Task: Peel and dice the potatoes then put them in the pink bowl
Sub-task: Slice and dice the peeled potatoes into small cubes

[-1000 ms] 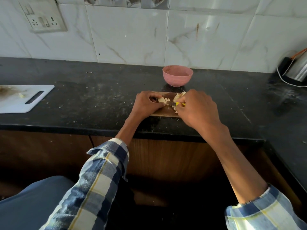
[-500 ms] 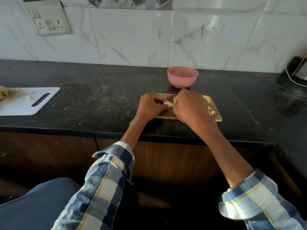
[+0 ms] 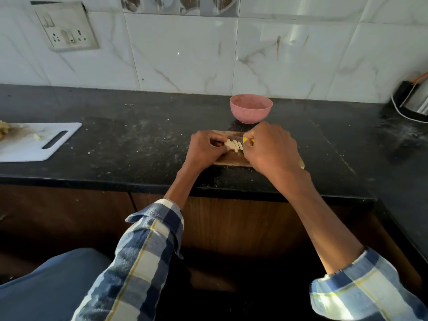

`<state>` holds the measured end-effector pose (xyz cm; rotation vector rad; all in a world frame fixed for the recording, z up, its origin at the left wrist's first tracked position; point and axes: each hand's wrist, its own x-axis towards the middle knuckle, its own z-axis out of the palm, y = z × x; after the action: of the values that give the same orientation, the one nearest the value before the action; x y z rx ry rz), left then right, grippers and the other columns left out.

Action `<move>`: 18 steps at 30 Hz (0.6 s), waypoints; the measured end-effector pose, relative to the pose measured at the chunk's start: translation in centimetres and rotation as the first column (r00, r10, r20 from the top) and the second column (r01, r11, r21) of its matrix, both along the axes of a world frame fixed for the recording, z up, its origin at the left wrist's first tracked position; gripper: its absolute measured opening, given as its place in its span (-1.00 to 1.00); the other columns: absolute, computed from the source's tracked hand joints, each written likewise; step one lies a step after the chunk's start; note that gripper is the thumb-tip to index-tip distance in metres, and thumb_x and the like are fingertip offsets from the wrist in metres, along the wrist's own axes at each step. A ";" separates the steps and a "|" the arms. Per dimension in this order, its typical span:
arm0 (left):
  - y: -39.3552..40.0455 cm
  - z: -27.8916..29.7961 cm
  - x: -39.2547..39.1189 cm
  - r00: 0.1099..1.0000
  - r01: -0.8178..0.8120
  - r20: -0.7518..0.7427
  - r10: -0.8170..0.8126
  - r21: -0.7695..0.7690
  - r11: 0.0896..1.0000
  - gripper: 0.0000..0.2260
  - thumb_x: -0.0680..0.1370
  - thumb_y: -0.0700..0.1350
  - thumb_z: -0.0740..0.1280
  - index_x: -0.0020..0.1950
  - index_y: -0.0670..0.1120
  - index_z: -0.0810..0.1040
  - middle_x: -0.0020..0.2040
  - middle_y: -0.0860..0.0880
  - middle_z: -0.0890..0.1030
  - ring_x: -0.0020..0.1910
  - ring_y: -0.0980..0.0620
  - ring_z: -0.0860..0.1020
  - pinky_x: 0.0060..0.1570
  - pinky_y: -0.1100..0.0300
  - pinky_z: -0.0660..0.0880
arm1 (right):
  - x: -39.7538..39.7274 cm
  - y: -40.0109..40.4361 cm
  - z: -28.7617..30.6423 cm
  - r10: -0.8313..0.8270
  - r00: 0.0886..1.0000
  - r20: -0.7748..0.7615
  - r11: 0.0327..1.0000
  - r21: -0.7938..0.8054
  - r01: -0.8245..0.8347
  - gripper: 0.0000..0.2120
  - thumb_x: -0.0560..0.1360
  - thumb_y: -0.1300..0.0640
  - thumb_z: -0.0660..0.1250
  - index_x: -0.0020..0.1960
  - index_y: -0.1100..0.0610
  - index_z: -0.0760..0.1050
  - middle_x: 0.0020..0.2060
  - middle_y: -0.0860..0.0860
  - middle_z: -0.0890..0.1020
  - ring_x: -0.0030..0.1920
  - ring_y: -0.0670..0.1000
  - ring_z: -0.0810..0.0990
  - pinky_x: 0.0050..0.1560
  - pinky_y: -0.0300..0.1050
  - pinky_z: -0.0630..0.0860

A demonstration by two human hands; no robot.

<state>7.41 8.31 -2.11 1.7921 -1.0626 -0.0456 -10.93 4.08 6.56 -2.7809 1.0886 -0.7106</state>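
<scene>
Fingers (image 3: 216,142) of left hand (image 3: 205,149) curling around potato strips (image 3: 234,145), pinning them on wooden board (image 3: 231,161). Right hand (image 3: 271,149) gripping yellow-handled knife (image 3: 246,140) just right of strips. Sitting just beyond board: pink bowl (image 3: 251,108), looking empty. Lying far left: white board (image 3: 34,144) carrying scraps.

The black counter (image 3: 139,144) in front of me is dusted with pale crumbs and specks. Straight ahead on it lies my small wooden cutting board (image 3: 231,160), and just behind that stands the pink bowl (image 3: 251,108). Far to my left lies a white cutting board (image 3: 30,144) with scraps on it. At the right end stands a steel appliance (image 3: 416,100) with its white cord.
</scene>
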 end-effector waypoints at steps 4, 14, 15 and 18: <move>0.0 0.0 0.0 1.000 0.000 0.001 0.000 -0.011 1.000 -0.82 0.43 -0.19 0.61 0.01 -0.06 0.78 -0.07 0.07 0.74 -0.13 0.20 0.67 -0.05 0.38 0.58 | 2.2 -0.3 -0.5 -0.007 1.000 0.000 1.000 0.026 0.007 -0.89 0.57 0.07 0.39 -0.02 0.11 0.62 -0.17 0.06 0.64 -0.13 0.14 0.65 -0.15 0.06 0.60; -0.1 -0.2 0.1 0.999 0.008 0.035 -0.007 -0.021 1.000 -0.83 0.42 -0.20 0.61 -0.01 -0.05 0.79 -0.10 0.09 0.74 -0.15 0.25 0.67 -0.05 0.46 0.52 | 1.3 0.6 0.7 0.033 0.988 -0.150 0.999 0.046 -0.027 -0.88 0.55 0.11 0.42 -0.01 0.16 0.54 -0.19 0.03 0.57 -0.10 0.14 0.61 -0.11 0.05 0.54; -0.1 -0.1 0.0 0.999 0.007 0.031 -0.006 -0.017 1.000 -0.83 0.42 -0.20 0.61 -0.01 -0.06 0.79 -0.10 0.08 0.74 -0.15 0.25 0.66 -0.05 0.48 0.51 | 0.8 0.9 0.9 0.034 0.985 -0.166 0.999 0.041 -0.028 -0.89 0.54 0.13 0.42 0.00 0.15 0.55 -0.21 0.03 0.57 -0.12 0.13 0.60 -0.13 0.05 0.53; 0.1 0.2 -0.1 1.000 0.008 0.014 -0.008 0.012 1.000 -0.81 0.44 -0.19 0.61 0.04 -0.07 0.78 -0.07 0.08 0.74 -0.14 0.25 0.65 -0.07 0.52 0.49 | -0.5 1.3 1.1 0.027 0.985 -0.168 1.000 0.019 -0.025 -0.91 0.55 0.11 0.41 0.01 0.13 0.59 -0.21 0.02 0.58 -0.20 0.09 0.55 -0.20 -0.02 0.43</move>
<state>7.27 8.40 -1.96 1.8016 -1.0817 -0.0445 -11.46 5.40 7.70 -2.8789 1.0765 -0.4679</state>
